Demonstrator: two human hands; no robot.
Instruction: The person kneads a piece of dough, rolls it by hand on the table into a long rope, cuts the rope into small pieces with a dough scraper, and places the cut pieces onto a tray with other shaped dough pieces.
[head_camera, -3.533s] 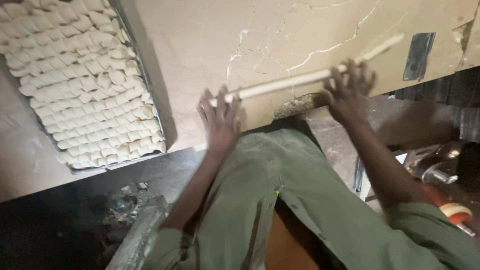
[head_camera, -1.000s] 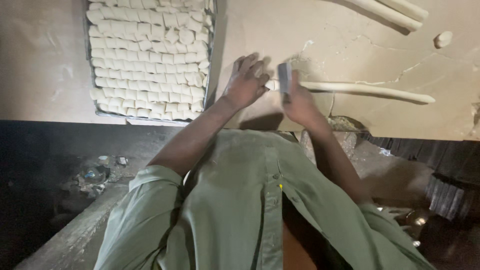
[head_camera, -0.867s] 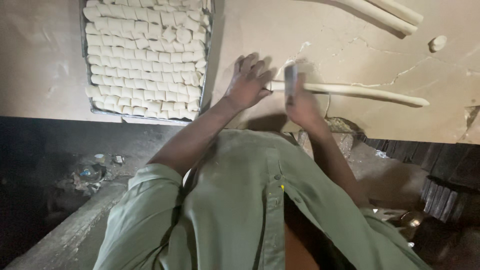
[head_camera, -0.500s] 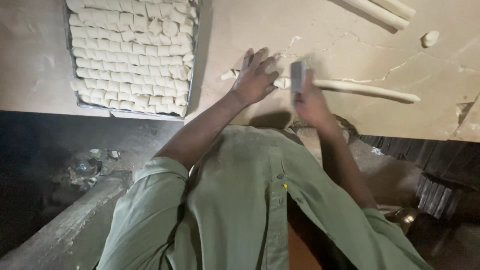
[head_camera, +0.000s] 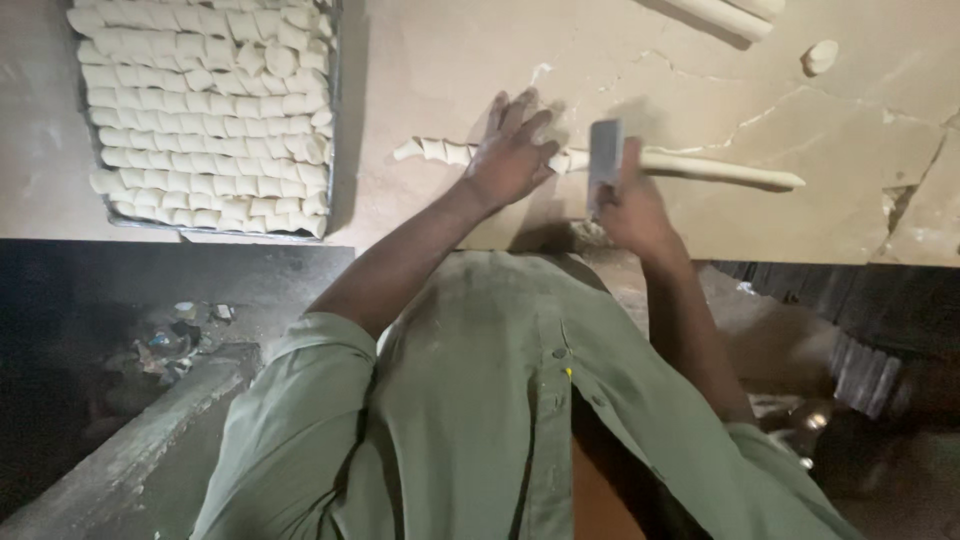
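We see the left hand (head_camera: 512, 152) lying flat with fingers spread on a long dough rope (head_camera: 700, 168) that stretches across the pale, cracked surface (head_camera: 450, 60). The stretch of rope to the left of that hand is already cut into small pieces (head_camera: 432, 150) lying in a row, touching one another. The right hand (head_camera: 630, 205) is closed around a flat metal scraper (head_camera: 604, 155), blade pointing down and standing upright across the rope, just beside the left hand's fingers. To the right of the blade the rope runs on uncut and tapers to a point.

At the far left sits a metal tray (head_camera: 333, 120) packed with cut dough pieces in tight rows — too many for us to count. Along the top edge lie 2 more dough ropes (head_camera: 722, 14), and a small dough lump (head_camera: 820, 56) rests apart from them at the upper right. Both arms come out of green sleeves (head_camera: 300, 400) — the rest of the shirt fills the lower view.
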